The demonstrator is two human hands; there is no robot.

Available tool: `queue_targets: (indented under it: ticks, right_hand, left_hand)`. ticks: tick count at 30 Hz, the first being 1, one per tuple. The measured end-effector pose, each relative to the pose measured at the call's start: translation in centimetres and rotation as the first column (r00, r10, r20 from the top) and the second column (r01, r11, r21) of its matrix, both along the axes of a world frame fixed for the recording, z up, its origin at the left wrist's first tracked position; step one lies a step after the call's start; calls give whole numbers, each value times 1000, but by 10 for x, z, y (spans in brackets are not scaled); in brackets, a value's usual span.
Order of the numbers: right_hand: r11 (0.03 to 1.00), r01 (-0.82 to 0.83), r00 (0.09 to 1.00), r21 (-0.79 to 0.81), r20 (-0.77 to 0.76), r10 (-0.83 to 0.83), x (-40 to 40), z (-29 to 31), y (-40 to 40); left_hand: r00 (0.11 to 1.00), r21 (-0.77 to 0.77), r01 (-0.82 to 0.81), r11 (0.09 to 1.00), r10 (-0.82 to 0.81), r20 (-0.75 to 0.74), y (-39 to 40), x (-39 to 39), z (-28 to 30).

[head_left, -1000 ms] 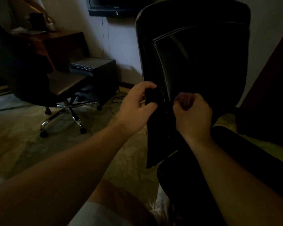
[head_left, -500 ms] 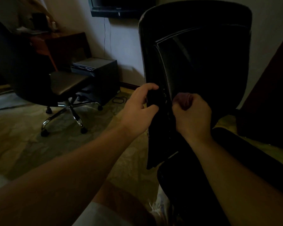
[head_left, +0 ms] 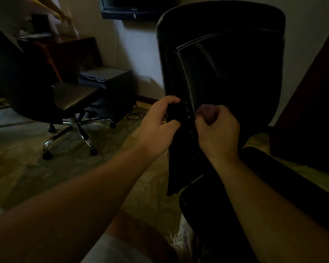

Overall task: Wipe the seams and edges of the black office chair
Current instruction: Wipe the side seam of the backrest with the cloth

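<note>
We see the black office chair point(head_left: 226, 76) standing upright directly ahead, its backrest facing us and its seat point(head_left: 254, 186) extending toward the lower right. A raised seam point(head_left: 186, 80) runs down the left portion of the backrest.

Left hand point(head_left: 158, 128): the grip is closed around the left edge of the backrest, thumb and fingers curled round what appears to be a dark cloth point(head_left: 176, 149) hanging down along that edge. The cloth and the chair are both black in dim light, so we cannot tell exactly where one ends and the other begins.

Right hand point(head_left: 217, 131): the fingers are curled into a fist just beside the seam, at the same height as the left hand. We cannot tell whether this grip pinches a fold of the cloth or holds nothing.

Compared with the view one second ago, both hands occupy nearly the same place on the backrest edge. The left hand's fingers sit slightly higher on the edge, and the right fist has remained level with it. The camera has shifted a little, so the chair appears marginally lower and to the right in the frame.

Behind, to the left, a second office chair point(head_left: 65, 99) with a chrome base stands on the carpet point(head_left: 27, 158), near a dark cabinet point(head_left: 112, 84) and a wooden desk point(head_left: 68, 52).
</note>
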State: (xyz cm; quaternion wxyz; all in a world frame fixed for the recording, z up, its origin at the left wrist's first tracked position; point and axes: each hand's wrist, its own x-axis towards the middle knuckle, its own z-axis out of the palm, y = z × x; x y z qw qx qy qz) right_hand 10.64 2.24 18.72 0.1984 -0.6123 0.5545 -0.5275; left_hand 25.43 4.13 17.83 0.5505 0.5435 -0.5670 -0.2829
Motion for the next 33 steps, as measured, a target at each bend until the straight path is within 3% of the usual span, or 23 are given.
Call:
queue_targets:
  ticks: [2, 4, 6, 10, 13, 17, 20, 24, 28, 31, 33]
  right_hand:
    - [1000, 17, 997, -10, 79, -16, -5, 3, -4]
    - [997, -74, 993, 21, -96, 75, -1, 1, 0]
    - [995, -100, 984, 28, -148, 103, 1, 0, 2]
    - [999, -43, 997, 10, 62, 42, -7, 5, -8]
    - [993, -113, 991, 44, -61, 115, -3, 3, -7]
    - [998, -67, 997, 14, 48, 66, -4, 3, -11]
    - [992, -116, 991, 42, -62, 119, 1, 2, -7]
    - [998, -50, 997, 28, 56, 48, -4, 6, -13]
    - [992, -109, 992, 56, -54, 112, 2, 7, -10]
    - [997, -52, 997, 48, 52, 50, -5, 10, -17]
    - [993, -99, 994, 58, 44, 97, -3, 9, -16]
  left_hand:
    - [1000, 5, -1, 1000, 1, -10, 0, -1, 0]
    - [1000, -1, -26, 1000, 26, 14, 1, -1, 0]
    - [999, -6, -34, 999, 34, 24, 1, -1, 0]
    - [1000, 23, -6, 1000, 6, 7, 3, -1, 1]
    - [999, 5, -27, 1000, 27, 27, 4, -1, 2]
    - [1000, 11, -20, 1000, 20, 12, 3, -3, 2]
    - [999, 0, -35, 999, 35, 13, 5, -4, 3]
    - [1000, 15, -27, 1000, 27, -10, 3, -4, 2]
    - [999, 12, -42, 999, 42, 11, 3, -3, 2]
    - [1000, 24, -30, 999, 30, -8, 1, -3, 2]
    - [999, 20, -36, 999, 36, -14, 1, -4, 2]
